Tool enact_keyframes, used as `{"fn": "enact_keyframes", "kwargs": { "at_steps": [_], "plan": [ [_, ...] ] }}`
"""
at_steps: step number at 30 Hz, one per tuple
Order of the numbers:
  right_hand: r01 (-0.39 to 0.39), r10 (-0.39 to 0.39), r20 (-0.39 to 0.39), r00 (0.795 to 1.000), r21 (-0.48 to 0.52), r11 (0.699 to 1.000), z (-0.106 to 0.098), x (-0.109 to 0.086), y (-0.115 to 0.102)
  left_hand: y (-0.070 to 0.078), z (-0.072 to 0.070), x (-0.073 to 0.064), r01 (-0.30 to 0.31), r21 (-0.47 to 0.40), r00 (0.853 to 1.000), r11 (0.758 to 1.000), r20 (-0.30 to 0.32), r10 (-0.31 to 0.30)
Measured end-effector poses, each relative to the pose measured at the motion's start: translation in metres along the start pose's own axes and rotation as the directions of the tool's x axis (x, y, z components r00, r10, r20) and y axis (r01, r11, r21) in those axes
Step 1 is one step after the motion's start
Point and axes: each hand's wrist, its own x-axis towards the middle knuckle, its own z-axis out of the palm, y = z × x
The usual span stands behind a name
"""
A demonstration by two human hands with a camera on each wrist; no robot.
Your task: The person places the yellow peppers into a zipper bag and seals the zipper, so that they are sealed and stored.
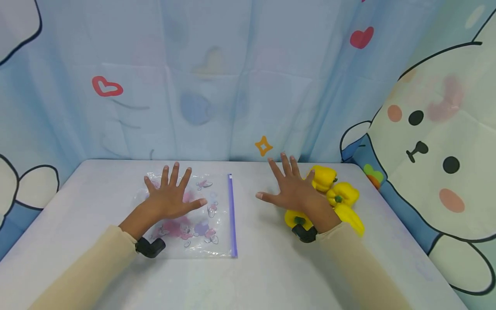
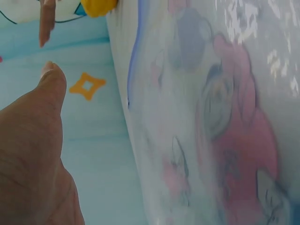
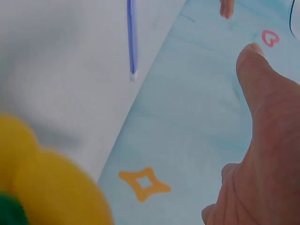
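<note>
My left hand is held above a clear zip bag with pink and purple cartoon prints, its fingers spread and holding nothing. The bag lies flat, its purple zip strip along the right side. With fingers likewise spread, my right hand hovers beside and partly over a group of yellow bell peppers. Hand and wrist hide part of that group. One pepper looms large and blurred in the right wrist view. The bag's pink print fills much of the left wrist view.
The white table carries the bag on the left and the peppers on the right. A light blue curtain with cartoon figures hangs behind its back edge and along the sides. Each wrist wears a small black device.
</note>
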Motion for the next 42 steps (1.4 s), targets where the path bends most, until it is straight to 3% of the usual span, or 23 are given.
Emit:
{"fn": "enact_keyframes", "kwargs": {
  "at_steps": [8, 20, 32, 42],
  "plan": [
    [0.055, -0.055, -0.035, 0.998, 0.008, 0.998, 0.016, -0.002, -0.023, 0.020, 0.013, -0.005, -0.030, 0.000, 0.999, 1.000, 0.040, 0.030],
    [0.086, -0.086, -0.011, 0.996, -0.018, 0.996, 0.036, -0.002, -0.045, 0.036, 0.031, -0.009, -0.027, 0.004, 0.991, 1.000, 0.131, 0.026],
    [0.143, -0.142, 0.054, 0.988, -0.027, 0.989, 0.062, -0.006, -0.058, 0.049, 0.046, -0.009, -0.140, -0.055, 0.973, 0.989, 0.177, 0.148],
    [0.183, -0.184, 0.090, 0.979, 0.010, 0.983, 0.068, -0.009, -0.059, 0.055, 0.053, -0.011, -0.151, -0.101, 0.964, 0.983, 0.207, 0.169]
  ]
}}
